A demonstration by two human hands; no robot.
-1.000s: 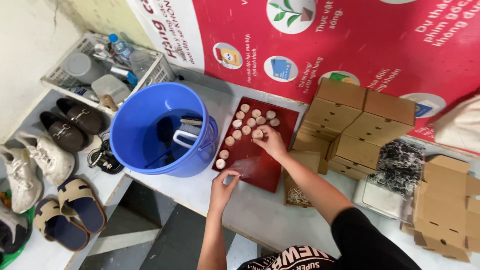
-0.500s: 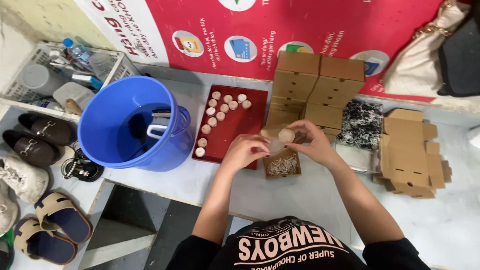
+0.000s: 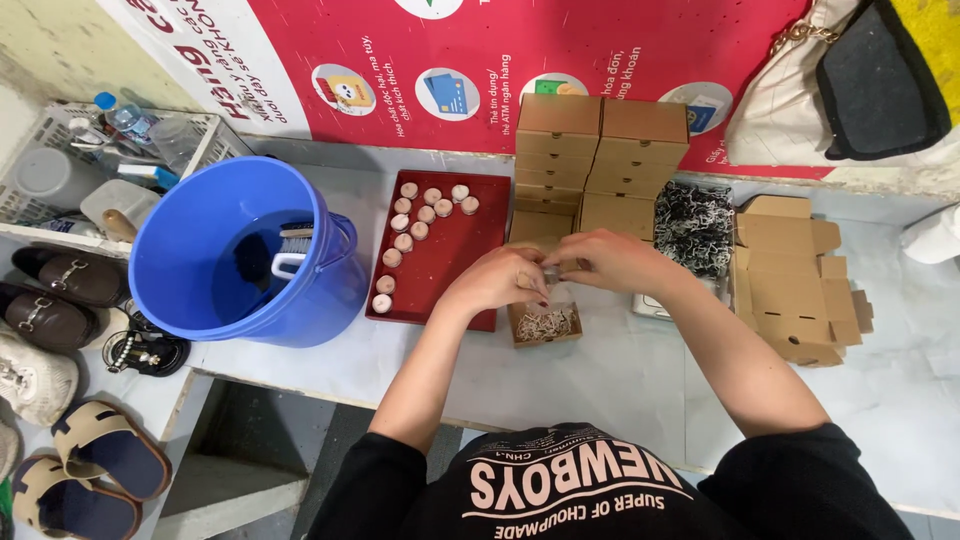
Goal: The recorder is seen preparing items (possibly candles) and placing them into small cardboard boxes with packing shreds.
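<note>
Both our left hand [image 3: 495,282] and right hand [image 3: 610,262] meet, fingers pinched together on something hidden, above the small open cardboard box [image 3: 545,325] of shredded paper on the counter [image 3: 620,370].

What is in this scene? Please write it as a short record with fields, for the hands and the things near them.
left hand: over the small open box, fingers meeting the other hand; what they pinch is hidden
right hand: same, fingertips against the left
small open box: cardboard, holds shredded paper filling
red tray: left of the box, round pale discs in rows
blue bucket: beside the tray, brush inside
stacked cardboard boxes: behind the hands
</note>
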